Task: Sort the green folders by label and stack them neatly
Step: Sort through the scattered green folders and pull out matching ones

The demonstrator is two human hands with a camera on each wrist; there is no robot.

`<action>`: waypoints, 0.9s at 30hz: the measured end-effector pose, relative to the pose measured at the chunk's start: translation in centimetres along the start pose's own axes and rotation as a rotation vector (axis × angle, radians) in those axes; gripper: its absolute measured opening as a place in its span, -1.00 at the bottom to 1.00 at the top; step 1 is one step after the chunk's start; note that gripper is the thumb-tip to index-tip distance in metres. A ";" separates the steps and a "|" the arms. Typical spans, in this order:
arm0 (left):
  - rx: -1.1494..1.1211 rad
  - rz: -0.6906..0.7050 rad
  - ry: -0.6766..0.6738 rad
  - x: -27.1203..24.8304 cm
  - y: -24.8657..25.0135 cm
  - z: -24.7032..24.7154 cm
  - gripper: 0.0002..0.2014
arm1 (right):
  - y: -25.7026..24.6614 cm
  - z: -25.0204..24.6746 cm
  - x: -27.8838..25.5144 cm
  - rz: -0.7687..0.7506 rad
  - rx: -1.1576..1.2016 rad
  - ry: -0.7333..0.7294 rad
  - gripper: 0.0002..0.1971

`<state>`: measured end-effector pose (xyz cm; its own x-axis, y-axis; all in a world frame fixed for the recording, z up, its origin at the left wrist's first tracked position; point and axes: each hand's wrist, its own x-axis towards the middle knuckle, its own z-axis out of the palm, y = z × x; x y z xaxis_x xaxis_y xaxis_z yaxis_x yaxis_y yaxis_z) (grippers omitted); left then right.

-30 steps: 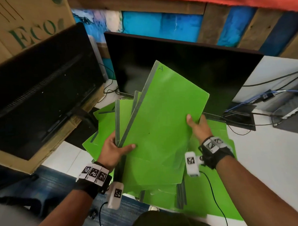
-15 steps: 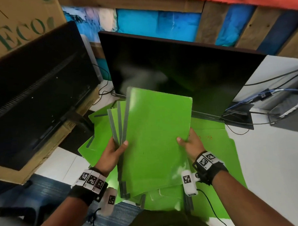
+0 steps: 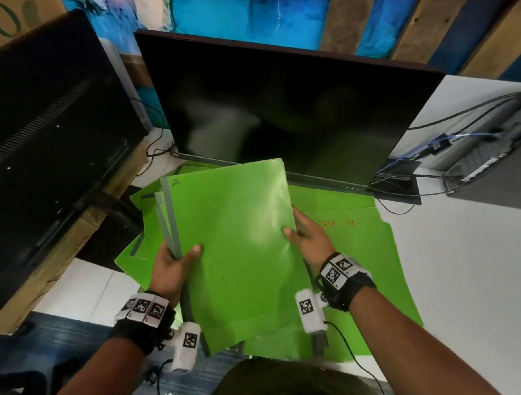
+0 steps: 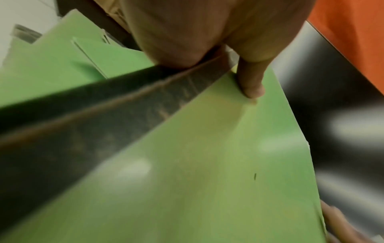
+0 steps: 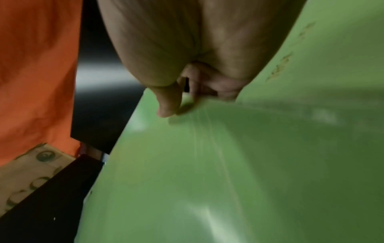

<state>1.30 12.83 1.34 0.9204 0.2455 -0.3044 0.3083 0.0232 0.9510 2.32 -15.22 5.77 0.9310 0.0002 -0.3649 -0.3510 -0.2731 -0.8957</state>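
A bundle of green folders (image 3: 237,243) with grey spines is held up over the desk, the top one marked "A" near its upper left corner. My left hand (image 3: 174,260) grips the bundle at its grey spine edge, thumb (image 4: 252,85) on the top cover (image 4: 207,164). My right hand (image 3: 307,237) pinches the right edge of the top folder (image 5: 228,164), thumb on the cover and fingers underneath. More green folders (image 3: 369,252) lie spread on the desk below, one with orange handwriting.
A large black monitor (image 3: 279,107) stands just behind the folders. A second black screen (image 3: 42,147) leans on a cardboard box at the left. Cables (image 3: 417,184) and a black device sit at the right on the white desk (image 3: 465,278).
The top folder, raised and tilted a second ago, has come down flat onto the bundle in my left hand. Both hands lowered, and the right hand slid along the folder's right edge.
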 end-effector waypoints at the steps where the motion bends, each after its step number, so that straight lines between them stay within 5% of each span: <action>1: 0.003 -0.008 0.020 0.5 0.0 -0.6 -0.77 | 0.0 -0.8 0.2 0.003 -0.069 -0.010 -0.42; 5: 0.009 -0.063 0.075 2.4 -0.5 -2.9 -0.77 | 4.2 -6.7 0.6 0.135 -0.282 0.306 -0.56; 9: 0.025 -0.142 0.056 3.5 -2.1 -4.1 -0.80 | 11.5 -13.1 -2.0 0.624 -0.532 0.515 -0.27; 12: 0.044 -0.181 0.051 3.8 -3.1 -3.9 -0.80 | 14.9 -15.0 -5.3 0.788 -0.541 0.539 -0.08; 18: 0.084 -0.222 0.036 4.2 -4.6 -3.4 -0.80 | 18.5 -15.2 -7.7 0.705 -0.414 0.485 -0.13; 24: 0.110 -0.252 0.028 4.6 -5.2 -3.3 -0.84 | 17.9 -16.3 -9.4 0.521 -0.146 0.515 -0.46; 27: 0.108 -0.250 0.020 4.4 -5.1 -3.0 -0.84 | 18.0 -17.2 -11.0 0.419 0.088 0.523 -0.44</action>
<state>3.08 16.71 -4.73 0.8081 0.2639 -0.5266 0.5500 -0.0181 0.8350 -12.53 -36.66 -1.96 0.6324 -0.5606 -0.5347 -0.6791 -0.0690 -0.7308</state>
